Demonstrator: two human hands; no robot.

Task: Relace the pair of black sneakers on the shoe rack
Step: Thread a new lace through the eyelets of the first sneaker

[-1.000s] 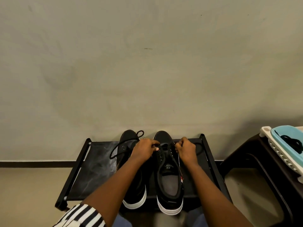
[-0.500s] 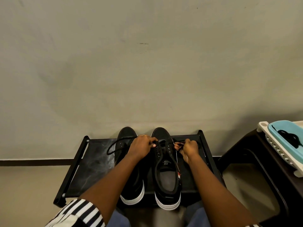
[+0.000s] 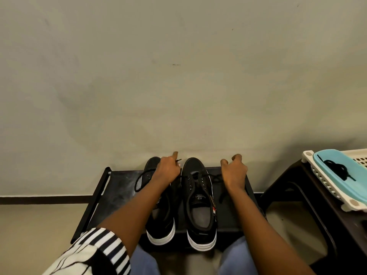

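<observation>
2 black sneakers stand side by side on the shoe rack (image 3: 117,187) at 6 o'clock in the view, toes to the wall. The left hand (image 3: 167,169) is curled round 1 end of the lace (image 3: 215,178) of the right sneaker (image 3: 198,197), at 10 o'clock from its eyelets. The right hand (image 3: 234,172) grips the other end at 2 o'clock, the lace stretched between them. The left sneaker (image 3: 160,225) lies partly under the left forearm. A basket (image 3: 325,183) holding a blue tray (image 3: 341,175) sits at 4 o'clock.
</observation>
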